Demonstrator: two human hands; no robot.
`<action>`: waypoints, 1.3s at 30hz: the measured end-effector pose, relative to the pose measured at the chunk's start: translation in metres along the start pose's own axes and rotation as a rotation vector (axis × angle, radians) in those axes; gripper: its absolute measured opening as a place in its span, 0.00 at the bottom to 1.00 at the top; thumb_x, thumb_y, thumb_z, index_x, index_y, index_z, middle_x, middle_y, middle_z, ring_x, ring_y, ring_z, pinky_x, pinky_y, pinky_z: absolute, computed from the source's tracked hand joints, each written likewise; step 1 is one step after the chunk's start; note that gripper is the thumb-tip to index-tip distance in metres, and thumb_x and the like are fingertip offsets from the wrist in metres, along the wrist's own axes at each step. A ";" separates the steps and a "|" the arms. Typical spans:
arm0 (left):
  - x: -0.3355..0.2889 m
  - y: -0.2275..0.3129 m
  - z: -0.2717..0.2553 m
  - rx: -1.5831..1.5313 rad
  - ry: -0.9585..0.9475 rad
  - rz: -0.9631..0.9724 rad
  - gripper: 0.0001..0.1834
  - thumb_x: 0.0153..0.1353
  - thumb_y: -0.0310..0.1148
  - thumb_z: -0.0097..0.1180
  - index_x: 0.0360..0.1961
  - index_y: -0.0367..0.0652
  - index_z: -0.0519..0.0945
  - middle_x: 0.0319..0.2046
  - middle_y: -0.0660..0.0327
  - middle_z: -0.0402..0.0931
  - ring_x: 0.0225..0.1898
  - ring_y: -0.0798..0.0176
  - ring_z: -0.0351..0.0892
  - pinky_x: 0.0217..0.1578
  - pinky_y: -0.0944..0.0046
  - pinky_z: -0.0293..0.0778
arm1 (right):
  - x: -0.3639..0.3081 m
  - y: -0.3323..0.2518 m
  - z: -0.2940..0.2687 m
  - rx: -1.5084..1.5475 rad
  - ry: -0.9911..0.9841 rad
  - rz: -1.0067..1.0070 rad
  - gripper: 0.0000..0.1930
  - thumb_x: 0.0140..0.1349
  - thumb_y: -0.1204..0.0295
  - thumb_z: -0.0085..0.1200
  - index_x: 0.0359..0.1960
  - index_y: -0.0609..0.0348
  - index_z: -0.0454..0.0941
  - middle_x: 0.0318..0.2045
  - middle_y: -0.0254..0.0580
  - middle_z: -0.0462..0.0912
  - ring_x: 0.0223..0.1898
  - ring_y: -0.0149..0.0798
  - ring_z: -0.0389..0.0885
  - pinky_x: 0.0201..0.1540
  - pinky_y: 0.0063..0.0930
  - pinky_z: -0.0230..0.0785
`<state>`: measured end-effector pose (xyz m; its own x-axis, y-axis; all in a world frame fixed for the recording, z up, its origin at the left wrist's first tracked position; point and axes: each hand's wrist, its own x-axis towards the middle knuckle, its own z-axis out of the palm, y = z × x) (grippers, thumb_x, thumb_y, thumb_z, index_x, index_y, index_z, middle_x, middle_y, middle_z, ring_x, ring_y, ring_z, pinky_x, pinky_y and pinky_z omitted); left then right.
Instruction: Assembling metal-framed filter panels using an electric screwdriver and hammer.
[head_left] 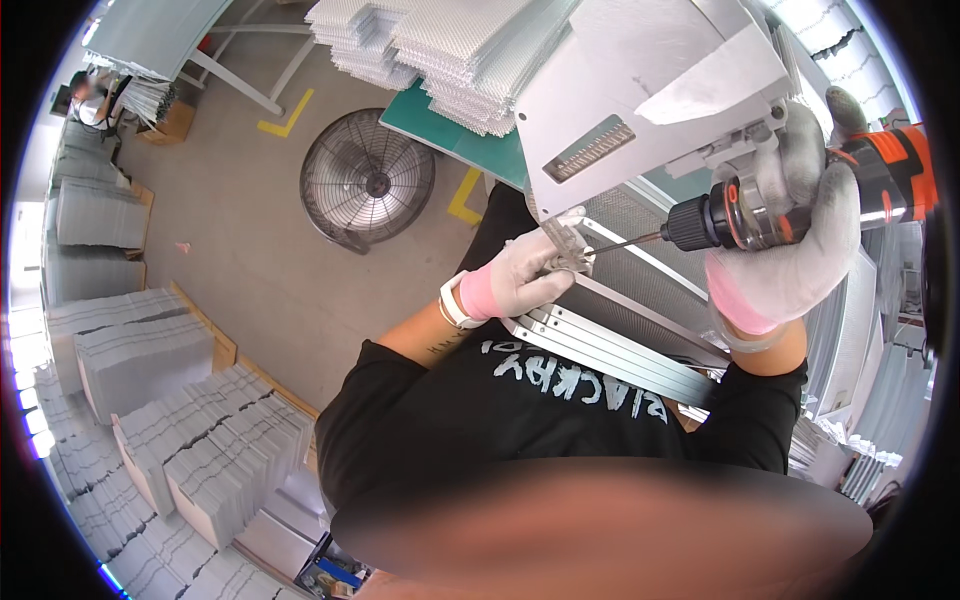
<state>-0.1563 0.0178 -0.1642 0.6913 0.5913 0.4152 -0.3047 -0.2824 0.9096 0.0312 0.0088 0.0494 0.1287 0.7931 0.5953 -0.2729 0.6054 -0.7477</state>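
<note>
My right hand [800, 240], in a grey-white glove with a pink cuff, is wrapped round an orange and black power screwdriver [745, 215]. Its long thin bit [628, 242] points left and reaches the fingertips of my left hand [520, 280], gloved the same way. Those fingers are closed on a small metal piece [572, 258] at the end of an aluminium bar; its exact shape is partly hidden. Beneath lies a grey mesh panel [650, 250] with aluminium bars across it. Several silver bars [610, 350] lie side by side against my body.
A white metal plate [620, 90] with a slot showing a row of small parts stands just beyond my hands. Mesh sheets [470, 50] are stacked on a green tabletop [420, 122]. A round floor fan [375, 185] stands ahead-left. Panel stacks [230, 440] line the left; a person [92, 108] is far off.
</note>
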 end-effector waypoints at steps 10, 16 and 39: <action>0.010 0.008 -0.002 0.033 -0.056 0.067 0.12 0.61 0.27 0.49 0.44 0.35 0.78 0.39 0.59 0.71 0.39 0.64 0.72 0.40 0.63 0.71 | 0.002 0.000 -0.006 0.100 -0.012 0.139 0.29 0.67 0.66 0.48 0.67 0.62 0.58 0.25 0.26 0.72 0.21 0.21 0.69 0.30 0.21 0.72; 0.010 0.018 0.004 -0.069 -0.063 -0.106 0.10 0.63 0.26 0.46 0.43 0.36 0.75 0.38 0.62 0.71 0.28 0.73 0.71 0.30 0.71 0.71 | -0.014 0.009 0.012 0.187 -0.080 0.231 0.28 0.57 0.84 0.47 0.60 0.59 0.56 0.23 0.34 0.72 0.18 0.29 0.70 0.24 0.24 0.68; 0.006 0.007 0.006 -0.128 -0.081 -0.050 0.15 0.66 0.25 0.43 0.54 0.36 0.67 0.43 0.59 0.73 0.42 0.68 0.68 0.48 0.65 0.68 | -0.016 0.031 0.013 0.317 -0.205 0.310 0.20 0.52 0.87 0.42 0.46 0.55 0.59 0.24 0.36 0.72 0.21 0.31 0.71 0.39 0.37 0.74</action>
<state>-0.1503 0.0144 -0.1559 0.7568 0.5380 0.3711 -0.3456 -0.1524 0.9259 0.0085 0.0141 0.0201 -0.1865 0.8841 0.4285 -0.5494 0.2678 -0.7915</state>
